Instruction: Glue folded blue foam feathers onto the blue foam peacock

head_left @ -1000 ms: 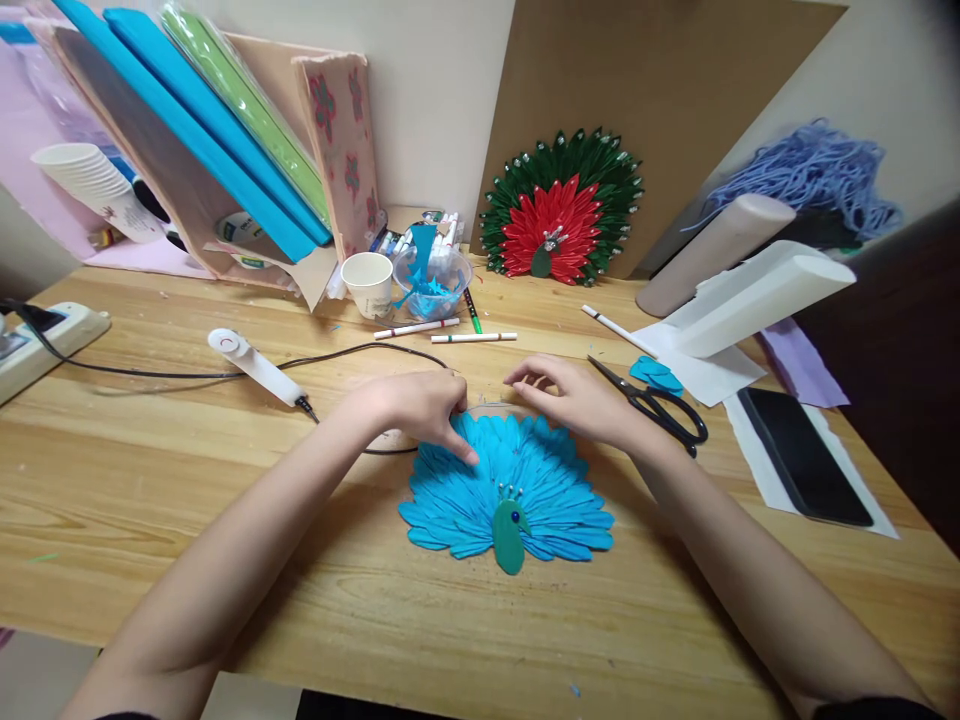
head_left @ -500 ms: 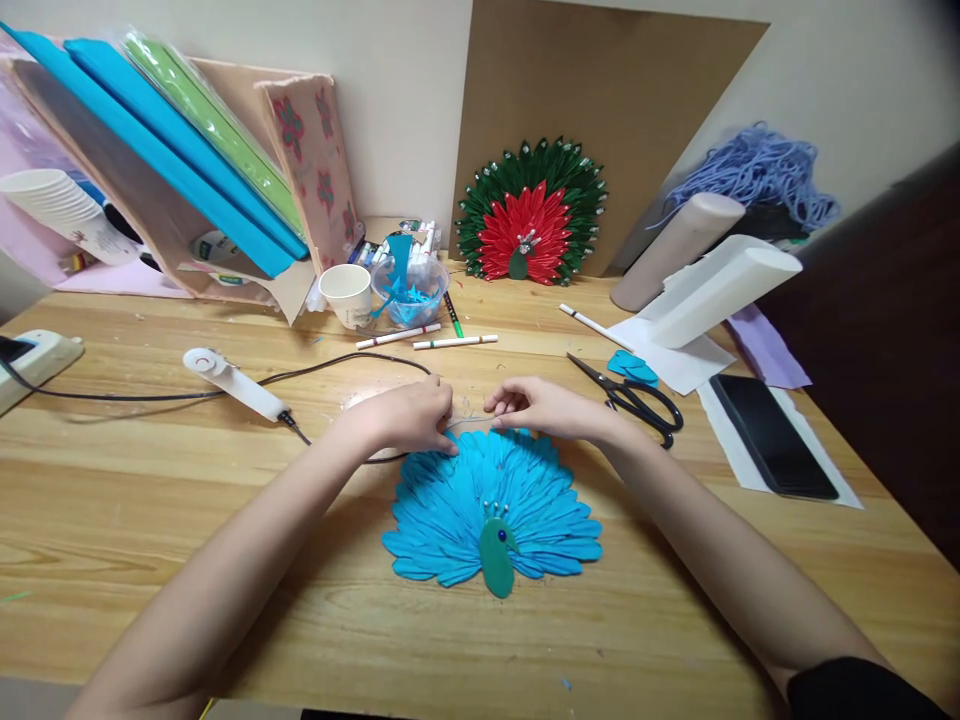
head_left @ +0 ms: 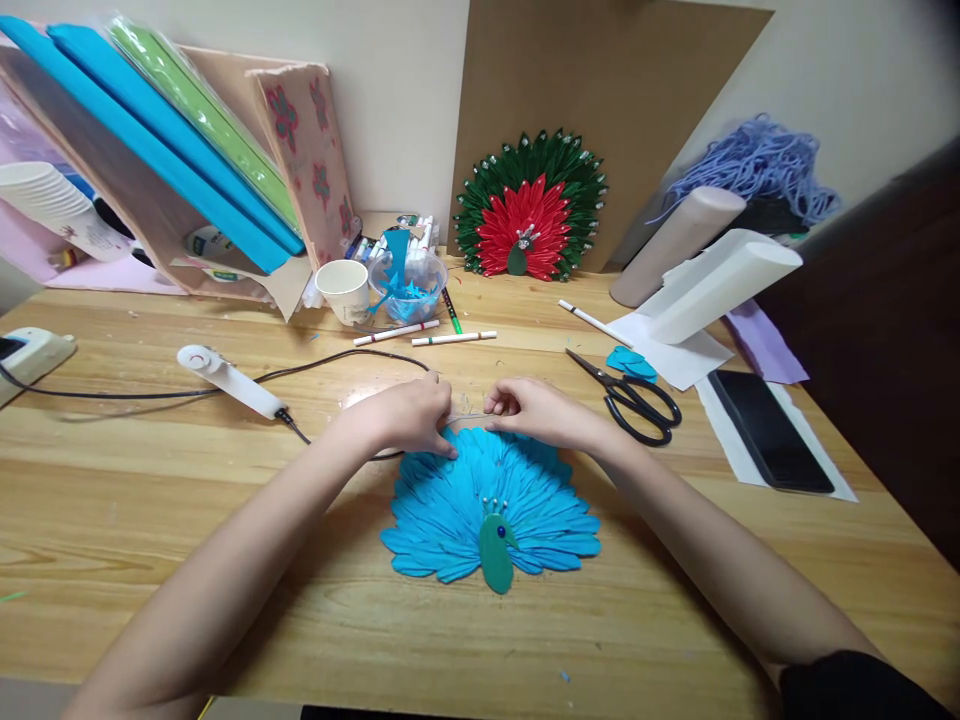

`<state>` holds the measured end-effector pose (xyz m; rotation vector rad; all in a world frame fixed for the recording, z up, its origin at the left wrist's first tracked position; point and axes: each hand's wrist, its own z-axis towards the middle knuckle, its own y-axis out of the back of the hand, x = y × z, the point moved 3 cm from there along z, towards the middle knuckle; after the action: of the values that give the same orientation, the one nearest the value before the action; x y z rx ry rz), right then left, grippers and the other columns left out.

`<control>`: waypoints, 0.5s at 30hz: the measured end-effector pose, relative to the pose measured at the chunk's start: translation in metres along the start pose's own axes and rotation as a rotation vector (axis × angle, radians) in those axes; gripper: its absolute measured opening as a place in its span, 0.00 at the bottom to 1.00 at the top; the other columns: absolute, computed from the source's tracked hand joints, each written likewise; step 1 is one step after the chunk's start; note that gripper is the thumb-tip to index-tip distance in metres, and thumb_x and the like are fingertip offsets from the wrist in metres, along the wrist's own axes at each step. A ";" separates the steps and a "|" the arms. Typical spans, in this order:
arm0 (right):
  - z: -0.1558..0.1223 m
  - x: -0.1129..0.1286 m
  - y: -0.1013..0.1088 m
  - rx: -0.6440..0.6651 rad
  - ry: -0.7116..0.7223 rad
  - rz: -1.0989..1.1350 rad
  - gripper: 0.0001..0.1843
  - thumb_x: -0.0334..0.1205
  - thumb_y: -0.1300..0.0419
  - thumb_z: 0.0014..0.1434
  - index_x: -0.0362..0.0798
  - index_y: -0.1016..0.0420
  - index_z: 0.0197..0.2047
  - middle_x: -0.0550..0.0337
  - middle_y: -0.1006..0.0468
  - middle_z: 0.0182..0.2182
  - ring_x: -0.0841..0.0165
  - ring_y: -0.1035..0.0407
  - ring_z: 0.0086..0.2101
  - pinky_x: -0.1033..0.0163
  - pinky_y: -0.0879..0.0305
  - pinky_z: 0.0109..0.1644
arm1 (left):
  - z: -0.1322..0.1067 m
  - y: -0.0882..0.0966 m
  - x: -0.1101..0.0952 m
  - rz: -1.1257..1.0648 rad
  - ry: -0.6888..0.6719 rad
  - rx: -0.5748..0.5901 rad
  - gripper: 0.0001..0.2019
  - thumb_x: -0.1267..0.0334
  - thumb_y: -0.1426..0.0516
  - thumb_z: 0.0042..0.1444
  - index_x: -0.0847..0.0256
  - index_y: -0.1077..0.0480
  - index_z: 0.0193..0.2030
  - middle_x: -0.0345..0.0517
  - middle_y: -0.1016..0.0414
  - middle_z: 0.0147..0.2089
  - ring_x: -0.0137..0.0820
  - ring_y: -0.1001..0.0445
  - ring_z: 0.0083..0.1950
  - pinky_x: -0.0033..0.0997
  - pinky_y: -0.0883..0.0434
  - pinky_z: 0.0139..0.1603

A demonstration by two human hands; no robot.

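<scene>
A blue paper peacock (head_left: pixel 450 510) lies flat on the table, with a green body, a dark blue eye and small pin-like dots for a crest. At its upper edge a thin grey strand (head_left: pixel 471 416) runs between my two hands; whether it is wire or thread I cannot tell. My left hand (head_left: pixel 412 415) is closed at one end of the strand, its thumb pressed on the upper left feathers. At the other end my right hand (head_left: pixel 529 410) pinches, fingers curled, just over the top right feathers. The fingertips are partly hidden.
Black-handled scissors (head_left: pixel 637 405) and blue paper petals (head_left: pixel 631 363) lie to the right, near a phone (head_left: pixel 772 430). A white corded tool (head_left: pixel 229 382) lies left. Behind stand a paper cup (head_left: pixel 343 290), a plastic tub (head_left: pixel 424 295) and a red-green peacock (head_left: pixel 495 225).
The hands keep nearly the same place and grip on the strand. My right hand has shifted very slightly left; the whole view has tilted a little.
</scene>
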<state>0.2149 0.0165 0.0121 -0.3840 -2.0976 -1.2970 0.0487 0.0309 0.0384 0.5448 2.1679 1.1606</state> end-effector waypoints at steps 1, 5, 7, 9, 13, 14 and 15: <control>0.000 0.001 0.000 -0.004 0.005 -0.021 0.08 0.35 0.38 0.49 0.43 0.28 0.34 0.57 0.24 0.30 0.69 0.32 0.30 0.66 0.38 0.32 | 0.000 0.000 0.000 0.002 -0.001 0.001 0.20 0.51 0.39 0.44 0.65 0.33 0.38 0.52 0.32 0.42 0.35 0.33 0.39 0.28 0.36 0.37; 0.000 0.001 0.001 0.001 0.044 -0.071 0.08 0.37 0.39 0.50 0.44 0.29 0.34 0.56 0.24 0.31 0.68 0.31 0.31 0.65 0.38 0.33 | 0.001 0.000 0.001 0.005 -0.009 0.001 0.20 0.50 0.39 0.44 0.65 0.33 0.37 0.51 0.32 0.41 0.34 0.33 0.38 0.28 0.37 0.36; 0.002 0.000 0.001 0.019 0.051 -0.082 0.08 0.38 0.39 0.50 0.44 0.29 0.34 0.56 0.24 0.31 0.68 0.31 0.31 0.65 0.38 0.33 | 0.001 0.000 0.002 0.005 -0.015 -0.002 0.20 0.50 0.39 0.43 0.65 0.33 0.37 0.51 0.32 0.41 0.34 0.33 0.38 0.28 0.37 0.35; 0.004 0.000 0.001 0.028 0.058 -0.099 0.08 0.37 0.38 0.50 0.44 0.29 0.33 0.56 0.24 0.31 0.68 0.32 0.30 0.65 0.38 0.33 | 0.001 0.001 0.002 0.009 -0.033 -0.015 0.20 0.50 0.39 0.43 0.65 0.33 0.37 0.51 0.31 0.40 0.34 0.32 0.37 0.27 0.37 0.35; 0.007 0.000 0.001 0.043 0.058 -0.098 0.08 0.36 0.38 0.49 0.43 0.29 0.34 0.55 0.24 0.31 0.69 0.32 0.30 0.65 0.38 0.33 | 0.005 0.001 -0.001 -0.004 -0.067 -0.029 0.18 0.49 0.45 0.51 0.65 0.30 0.37 0.51 0.28 0.37 0.32 0.31 0.33 0.28 0.39 0.31; 0.006 0.000 0.002 0.051 0.050 -0.080 0.08 0.37 0.38 0.49 0.43 0.29 0.34 0.55 0.24 0.31 0.69 0.32 0.30 0.65 0.38 0.32 | 0.007 0.001 -0.001 -0.007 -0.063 -0.045 0.18 0.50 0.48 0.54 0.65 0.30 0.37 0.51 0.27 0.37 0.32 0.31 0.32 0.28 0.40 0.30; 0.006 0.000 0.004 0.066 0.035 -0.054 0.09 0.38 0.38 0.50 0.43 0.29 0.34 0.55 0.24 0.31 0.69 0.32 0.30 0.65 0.37 0.32 | 0.010 0.001 -0.001 -0.007 -0.055 -0.069 0.18 0.51 0.51 0.57 0.65 0.29 0.37 0.52 0.27 0.37 0.32 0.31 0.32 0.28 0.40 0.30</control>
<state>0.2155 0.0234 0.0129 -0.2760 -2.1281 -1.2524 0.0562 0.0362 0.0352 0.5323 2.0740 1.1985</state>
